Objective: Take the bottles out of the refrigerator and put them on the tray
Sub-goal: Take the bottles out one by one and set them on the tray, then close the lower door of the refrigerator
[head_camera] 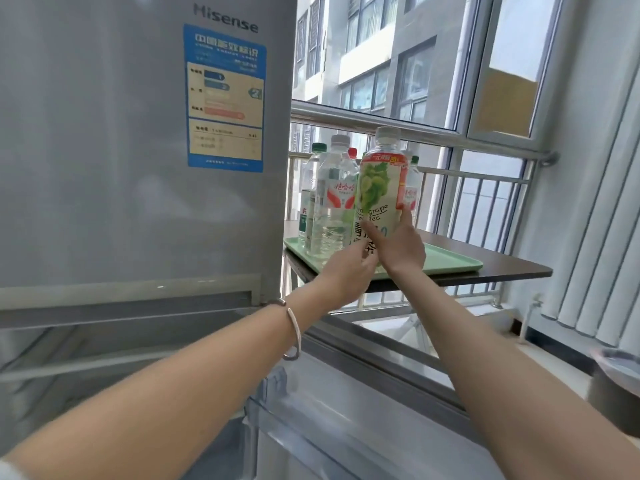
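Note:
A large green grape tea bottle (pixel 379 188) with a white cap is held upright over the green tray (pixel 450 263). My right hand (pixel 401 244) grips its lower right side. My left hand (pixel 348 271) touches its lower left side near the base, a bracelet on that wrist. Several clear water bottles (pixel 332 202) with white, green and red caps stand on the tray's left part, behind the tea bottle. The grey refrigerator (pixel 121 150) fills the left, its upper door closed; the lower door (pixel 346 410) hangs open below my arms.
The tray lies on a dark brown table (pixel 512 265) by a window with a metal railing (pixel 415 129). White radiator panels (pixel 595 237) stand at the right. A dark round bin (pixel 616 386) sits at the lower right.

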